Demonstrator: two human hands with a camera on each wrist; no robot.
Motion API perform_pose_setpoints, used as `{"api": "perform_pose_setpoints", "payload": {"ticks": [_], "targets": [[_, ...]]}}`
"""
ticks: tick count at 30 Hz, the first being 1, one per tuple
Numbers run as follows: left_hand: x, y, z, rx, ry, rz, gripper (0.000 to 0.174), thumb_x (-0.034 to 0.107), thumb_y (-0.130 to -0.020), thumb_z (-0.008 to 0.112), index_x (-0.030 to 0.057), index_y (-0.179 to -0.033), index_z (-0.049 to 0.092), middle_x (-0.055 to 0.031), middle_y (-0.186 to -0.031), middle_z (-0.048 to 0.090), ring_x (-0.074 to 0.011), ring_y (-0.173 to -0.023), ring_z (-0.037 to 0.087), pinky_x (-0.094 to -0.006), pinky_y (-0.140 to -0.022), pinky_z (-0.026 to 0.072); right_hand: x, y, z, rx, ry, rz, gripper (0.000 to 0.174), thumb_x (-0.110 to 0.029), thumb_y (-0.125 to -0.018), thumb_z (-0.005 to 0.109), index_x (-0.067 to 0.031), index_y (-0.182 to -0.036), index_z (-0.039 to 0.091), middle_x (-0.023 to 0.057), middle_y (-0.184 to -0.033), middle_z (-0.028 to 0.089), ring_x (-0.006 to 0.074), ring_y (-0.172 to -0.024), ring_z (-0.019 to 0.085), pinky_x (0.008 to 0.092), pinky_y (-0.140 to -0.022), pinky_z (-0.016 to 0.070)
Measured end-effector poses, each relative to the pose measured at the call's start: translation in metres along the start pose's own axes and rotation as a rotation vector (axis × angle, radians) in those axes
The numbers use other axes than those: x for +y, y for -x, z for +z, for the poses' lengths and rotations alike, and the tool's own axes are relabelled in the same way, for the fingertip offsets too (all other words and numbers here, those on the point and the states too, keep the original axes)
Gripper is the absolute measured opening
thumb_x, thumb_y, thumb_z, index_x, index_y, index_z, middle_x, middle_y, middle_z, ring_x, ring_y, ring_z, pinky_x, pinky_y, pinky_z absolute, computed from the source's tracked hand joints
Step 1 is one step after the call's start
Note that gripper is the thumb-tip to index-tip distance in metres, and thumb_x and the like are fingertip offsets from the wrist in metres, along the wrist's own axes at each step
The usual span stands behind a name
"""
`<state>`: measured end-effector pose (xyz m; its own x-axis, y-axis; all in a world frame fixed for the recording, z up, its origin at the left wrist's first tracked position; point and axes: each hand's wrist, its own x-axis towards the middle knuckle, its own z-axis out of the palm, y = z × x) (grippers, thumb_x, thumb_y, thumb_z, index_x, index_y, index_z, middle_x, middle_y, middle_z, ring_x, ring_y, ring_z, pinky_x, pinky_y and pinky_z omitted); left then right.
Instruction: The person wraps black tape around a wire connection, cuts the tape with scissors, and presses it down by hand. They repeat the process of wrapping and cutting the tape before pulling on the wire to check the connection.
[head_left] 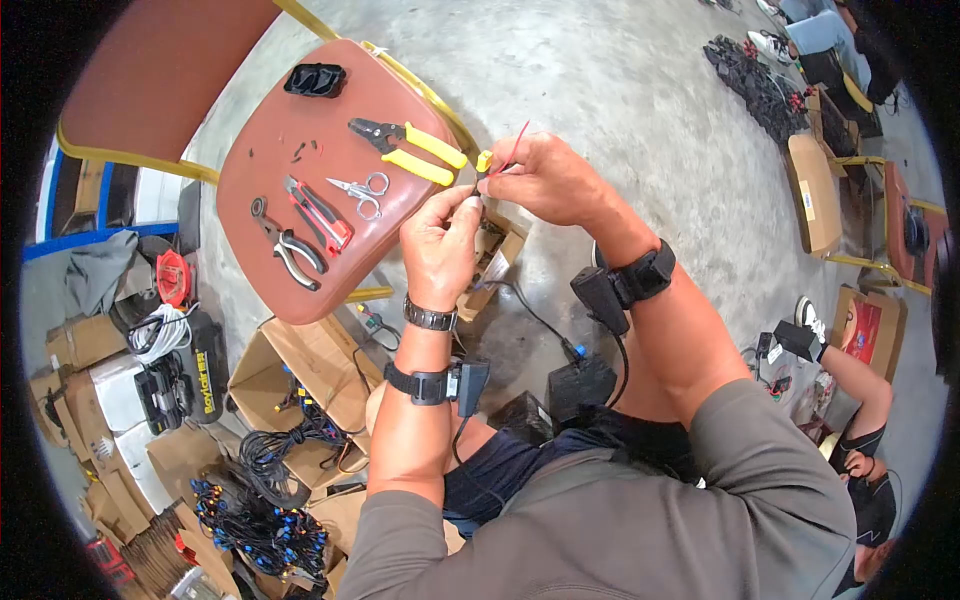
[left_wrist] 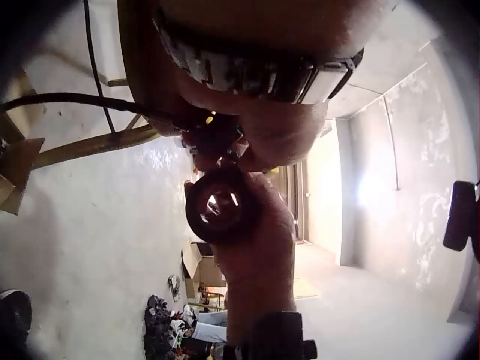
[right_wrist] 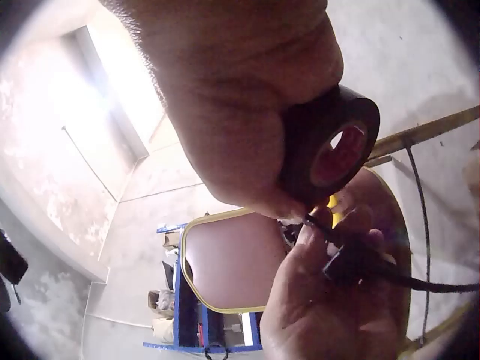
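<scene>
My right hand grips a roll of black electrical tape with a dark red core, seen from the side in the right wrist view. My left hand pinches a black cable, a blocky dark piece on it lying against the fingers. The fingertips of both hands meet at the thin dark length of the cable. A small yellow piece and a thin red strand show beside the right fingers in the head view. Yellow-handled wire strippers lie just beyond the hands.
On the brown chair seat lie folding scissors, a red utility knife, grey-and-black cutters and a black tray. Cardboard boxes and bundled cables stand at lower left. Another person sits at right.
</scene>
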<state>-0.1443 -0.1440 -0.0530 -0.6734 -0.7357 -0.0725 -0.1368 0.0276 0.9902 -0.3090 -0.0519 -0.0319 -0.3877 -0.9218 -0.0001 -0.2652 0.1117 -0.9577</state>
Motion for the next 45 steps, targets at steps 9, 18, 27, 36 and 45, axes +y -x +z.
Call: {"api": "perform_pose_setpoints", "payload": {"ticks": [9,18,27,36,45], "targets": [[0.007,0.006,0.006,0.222,-0.671,0.569,0.014,0.004,-0.086,0.069,-0.0011,-0.099,0.072,-0.0172,-0.086,0.071,-0.0268,-0.076,0.069,-0.0359,-0.071,0.0526,0.003,-0.002,0.014,0.061,0.002,-0.070,0.018,-0.014,-0.087,0.070,0.0032,-0.091,0.070,0.0035,-0.075,0.066,0.0093,-0.073,0.058,0.0294,-0.065,0.0479],[-0.003,0.003,0.002,0.176,-0.068,0.198,0.017,0.002,-0.091,0.068,-0.0039,-0.106,0.071,-0.0059,-0.090,0.072,-0.0094,-0.073,0.062,-0.0255,-0.065,0.0493,0.004,0.000,0.025,-0.013,-0.414,0.052,0.030,-0.016,-0.084,0.070,0.0064,-0.104,0.070,0.0114,-0.091,0.072,0.0147,-0.084,0.063,0.0315,-0.074,0.0511],[0.007,0.005,-0.005,0.139,0.114,-0.039,0.022,0.003,-0.092,0.064,-0.0035,-0.113,0.070,-0.0033,-0.084,0.069,-0.0078,-0.065,0.060,-0.0213,-0.056,0.0468,0.005,0.001,0.023,-0.077,-0.369,0.083,0.036,-0.016,-0.084,0.070,0.0081,-0.110,0.068,0.0129,-0.094,0.071,0.0159,-0.090,0.064,0.0313,-0.080,0.0515],[0.009,0.004,-0.006,0.122,-0.076,0.064,0.021,0.003,-0.092,0.065,-0.0016,-0.110,0.074,-0.0009,-0.082,0.067,-0.0065,-0.069,0.057,-0.0222,-0.061,0.0463,-0.002,0.002,0.017,-0.049,-0.246,0.039,0.029,-0.020,-0.087,0.060,0.0046,-0.097,0.073,0.0089,-0.087,0.071,0.0135,-0.082,0.063,0.0305,-0.075,0.0512],[0.011,0.005,-0.007,0.048,-0.113,0.107,0.022,0.002,-0.091,0.068,-0.0009,-0.112,0.074,-0.0019,-0.088,0.066,-0.0090,-0.078,0.059,-0.0245,-0.069,0.0481,-0.003,0.003,0.013,-0.091,-0.206,0.003,0.013,-0.011,-0.088,0.067,0.0007,-0.093,0.071,0.0004,-0.083,0.068,0.0073,-0.079,0.059,0.0264,-0.070,0.0479]]}}
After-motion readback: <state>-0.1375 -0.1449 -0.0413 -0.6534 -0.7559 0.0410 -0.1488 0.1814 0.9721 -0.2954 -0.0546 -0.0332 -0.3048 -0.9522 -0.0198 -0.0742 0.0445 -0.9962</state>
